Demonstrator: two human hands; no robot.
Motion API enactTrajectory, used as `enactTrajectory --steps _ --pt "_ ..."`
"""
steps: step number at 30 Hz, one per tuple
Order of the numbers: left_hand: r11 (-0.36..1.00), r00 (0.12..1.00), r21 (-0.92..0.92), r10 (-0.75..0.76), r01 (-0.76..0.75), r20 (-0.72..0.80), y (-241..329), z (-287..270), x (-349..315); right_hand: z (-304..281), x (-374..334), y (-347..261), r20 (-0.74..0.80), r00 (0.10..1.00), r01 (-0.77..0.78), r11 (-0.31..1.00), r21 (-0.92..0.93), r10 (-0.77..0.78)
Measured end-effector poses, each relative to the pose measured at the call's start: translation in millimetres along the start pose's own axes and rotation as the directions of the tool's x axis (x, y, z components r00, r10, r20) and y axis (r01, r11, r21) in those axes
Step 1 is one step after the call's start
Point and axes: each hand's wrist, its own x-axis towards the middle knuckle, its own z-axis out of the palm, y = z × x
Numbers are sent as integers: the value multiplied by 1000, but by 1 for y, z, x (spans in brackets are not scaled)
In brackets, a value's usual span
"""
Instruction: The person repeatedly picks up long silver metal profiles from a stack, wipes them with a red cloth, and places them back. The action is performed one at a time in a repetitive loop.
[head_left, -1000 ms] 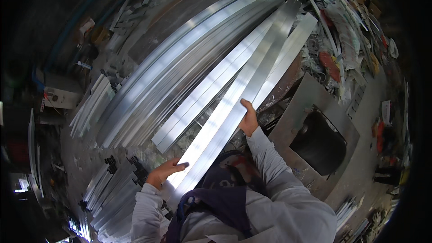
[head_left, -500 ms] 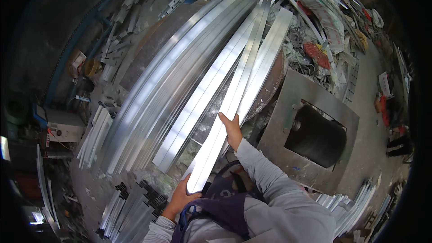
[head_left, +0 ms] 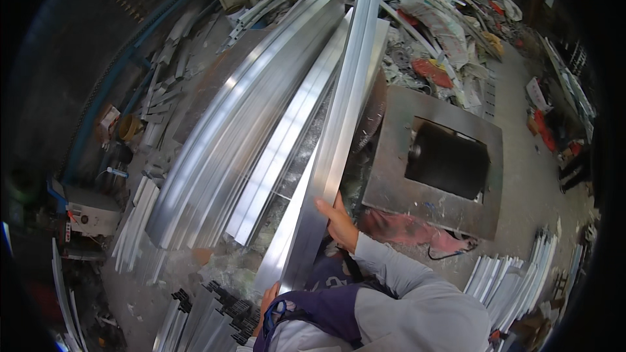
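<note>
A long silver aluminium profile runs from close to my body to the far edge of the view, its grooved face showing. My right hand is closed round its right side, thumb on top and fingers partly hidden beneath. At the near end my left hand holds the profile's left side, mostly hidden by my clothing. Partly covered by this profile is another bright profile. Just left of them rests a separate flat profile.
A big stack of long profiles lies at left. To the right stands a metal frame with a dark opening, a red cloth beside it. Bundled profiles lie near right; black-ended ones near left. Scrap is piled at the far right.
The held profile has been lifted and turned, so its grooved side now shows and its far end reaches higher in view. Both hands have moved nearer my body with it.
</note>
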Motion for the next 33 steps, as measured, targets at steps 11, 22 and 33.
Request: enactTrajectory --steps 11,22,33 --pt "940 911 -275 -76 200 406 30 61 -52 -44 -140 -1 -182 965 169 979 -110 -187" --pt "927 819 -252 -93 279 566 97 123 -104 -161 -198 -11 -462 885 34 998 -46 -51" --pt "981 858 -167 -2 103 513 208 237 -99 -306 -157 -76 -380 923 -143 975 -171 68"
